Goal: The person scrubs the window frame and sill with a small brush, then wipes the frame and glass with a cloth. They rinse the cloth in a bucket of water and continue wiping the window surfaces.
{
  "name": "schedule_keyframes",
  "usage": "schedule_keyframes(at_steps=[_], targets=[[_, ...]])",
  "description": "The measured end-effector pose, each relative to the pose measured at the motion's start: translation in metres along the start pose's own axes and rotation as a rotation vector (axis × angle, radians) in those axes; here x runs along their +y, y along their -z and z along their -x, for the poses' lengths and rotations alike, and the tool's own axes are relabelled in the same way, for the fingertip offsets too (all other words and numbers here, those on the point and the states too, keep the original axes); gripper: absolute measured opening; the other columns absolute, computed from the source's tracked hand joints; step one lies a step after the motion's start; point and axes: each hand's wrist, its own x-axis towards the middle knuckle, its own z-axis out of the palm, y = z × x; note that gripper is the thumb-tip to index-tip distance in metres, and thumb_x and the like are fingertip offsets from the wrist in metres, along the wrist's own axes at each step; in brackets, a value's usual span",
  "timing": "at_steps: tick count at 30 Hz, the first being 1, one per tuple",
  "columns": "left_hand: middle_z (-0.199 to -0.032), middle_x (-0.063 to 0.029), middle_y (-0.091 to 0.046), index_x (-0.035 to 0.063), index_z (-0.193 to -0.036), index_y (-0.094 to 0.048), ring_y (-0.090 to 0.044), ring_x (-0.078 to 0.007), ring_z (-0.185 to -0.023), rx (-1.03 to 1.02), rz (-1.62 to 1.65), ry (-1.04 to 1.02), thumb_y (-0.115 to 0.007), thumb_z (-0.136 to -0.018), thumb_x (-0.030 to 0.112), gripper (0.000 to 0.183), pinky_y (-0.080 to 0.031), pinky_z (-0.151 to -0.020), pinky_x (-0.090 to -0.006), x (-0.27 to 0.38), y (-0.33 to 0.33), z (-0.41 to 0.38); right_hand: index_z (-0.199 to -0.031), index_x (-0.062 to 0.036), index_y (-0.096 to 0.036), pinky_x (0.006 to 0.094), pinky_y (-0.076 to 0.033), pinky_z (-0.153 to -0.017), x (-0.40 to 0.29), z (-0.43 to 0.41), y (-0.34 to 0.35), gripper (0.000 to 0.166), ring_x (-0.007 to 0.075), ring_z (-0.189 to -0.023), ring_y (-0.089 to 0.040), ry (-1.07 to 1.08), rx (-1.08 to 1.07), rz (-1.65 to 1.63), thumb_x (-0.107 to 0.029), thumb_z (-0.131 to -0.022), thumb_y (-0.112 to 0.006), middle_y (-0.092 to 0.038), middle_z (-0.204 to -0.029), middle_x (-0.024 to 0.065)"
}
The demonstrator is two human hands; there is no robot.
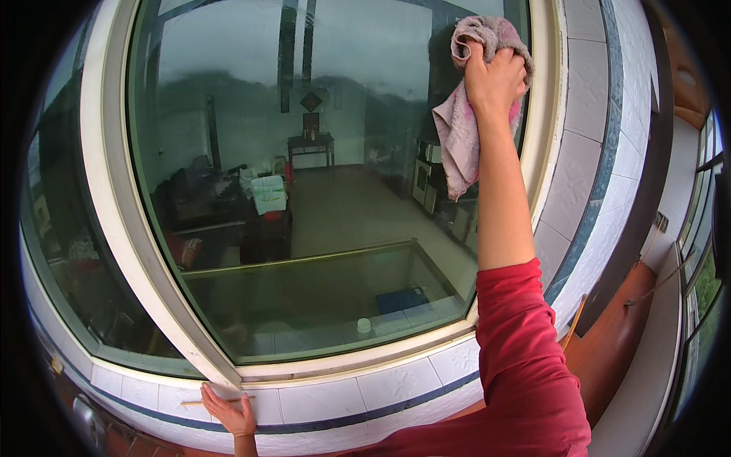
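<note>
With my right arm stretched up, my right hand grips a pinkish-grey towel against the upper right of a large window pane. Part of the towel is bunched above my fingers, and a folded length hangs below them. My left hand rests low on the white tiled sill, beside the foot of the pale window frame's upright. Its fingers are spread over a thin yellowish stick, and the thumb points up.
Behind the glass are a room with a small dark table, a white plastic bag and a small white-capped container. A second pane is at left. Tiled wall borders the frame at right, with reddish floor below.
</note>
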Motion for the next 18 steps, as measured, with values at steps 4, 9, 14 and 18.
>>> schedule_keyframes(at_steps=[4,9,14,18], targets=[[-0.152,-0.0254,-0.021,-0.0012,-0.15,-0.016,-0.02,-0.043,-0.14,-0.007,-0.049,0.042,-0.069,-0.074,0.036,0.1,-0.013,-0.116,-0.0531,-0.012,0.023,0.001,-0.102,-0.001,-0.064,0.0557,-0.032,-0.097,-0.14,-0.002,-0.019,0.053,0.0376,-0.109,-0.049,0.302,0.018,-0.274,-0.044,-0.071,-0.065,-0.056,-0.107,0.021],[-0.15,-0.0272,-0.023,-0.0028,-0.149,-0.015,-0.02,-0.0447,-0.14,-0.029,-0.04,0.028,-0.069,-0.074,0.04,0.102,-0.011,-0.116,-0.0559,-0.017,0.028,-0.001,-0.09,-0.0049,-0.058,0.0588,-0.029,-0.103,-0.257,0.128,0.043,0.035,0.0359,-0.111,-0.048,0.846,-0.302,-0.756,-0.029,-0.067,-0.065,-0.052,-0.103,0.0171],[-0.146,-0.0282,-0.027,-0.0041,-0.145,-0.019,-0.021,-0.0447,-0.139,-0.031,-0.011,0.004,-0.071,-0.072,0.042,0.101,-0.011,-0.115,-0.0576,-0.014,0.017,-0.002,-0.101,-0.0131,-0.052,0.054,-0.032,-0.105,-0.249,0.269,0.072,0.053,0.0305,-0.113,-0.05,1.43,-0.553,-1.038,-0.032,-0.058,-0.076,-0.052,-0.114,0.0108],[-0.144,-0.028,-0.029,-0.0042,-0.143,-0.023,-0.022,-0.0447,-0.138,-0.015,0.012,0.055,-0.072,-0.069,0.041,0.1,-0.012,-0.115,-0.0576,-0.013,0.032,-0.001,-0.093,-0.0097,-0.054,0.0459,-0.037,-0.101,-0.283,0.212,0.062,0.047,0.028,-0.112,-0.051,1.323,-0.496,-1.093,-0.018,-0.053,-0.077,-0.053,-0.113,0.0112]])
